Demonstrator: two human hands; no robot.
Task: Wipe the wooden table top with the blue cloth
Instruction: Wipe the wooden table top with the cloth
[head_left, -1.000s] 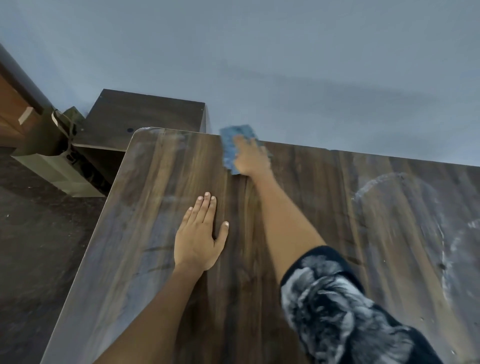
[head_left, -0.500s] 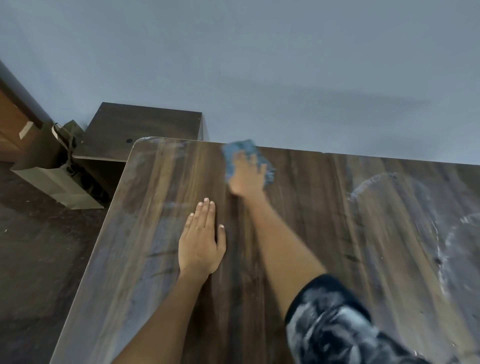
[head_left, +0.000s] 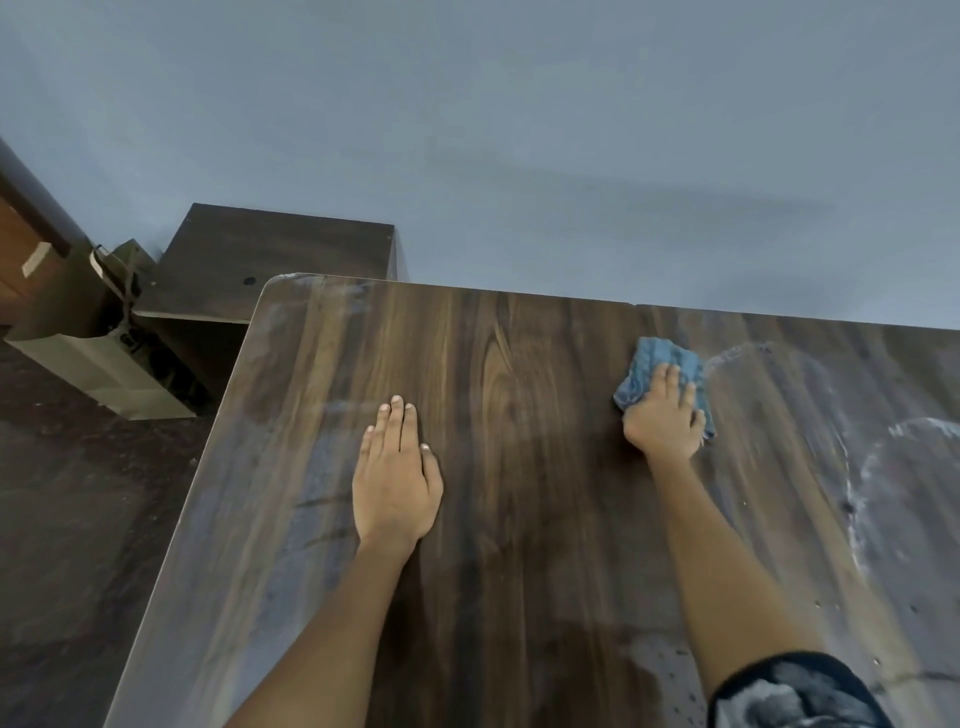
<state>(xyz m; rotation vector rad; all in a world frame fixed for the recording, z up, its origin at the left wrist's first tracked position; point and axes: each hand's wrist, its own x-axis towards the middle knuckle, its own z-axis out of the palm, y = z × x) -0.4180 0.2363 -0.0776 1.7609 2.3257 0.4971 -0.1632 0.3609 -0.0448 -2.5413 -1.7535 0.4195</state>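
Right hand (head_left: 662, 415) has swept the blue cloth (head_left: 655, 370) rightward from the far-centre edge, palm pressing it flat on the wooden table top (head_left: 519, 467). Left hand (head_left: 397, 475) stays splayed flat, empty. Centre looks clean; whitish smears (head_left: 852, 488) right remain, likely next.

The right hand (head_left: 664, 421) is covering much of the cloth (head_left: 657, 364), so only its far part and right edge are showing, and motion blur is softening both. The bench (head_left: 519, 467) is running out of frame at the right and bottom edges. Both forearms are getting cut off at the bottom, along with the patterned sleeve (head_left: 795, 693). The bag (head_left: 78, 338) is blocking part of the cabinet (head_left: 270, 254); whatever is inside the bag is too dark to tell.
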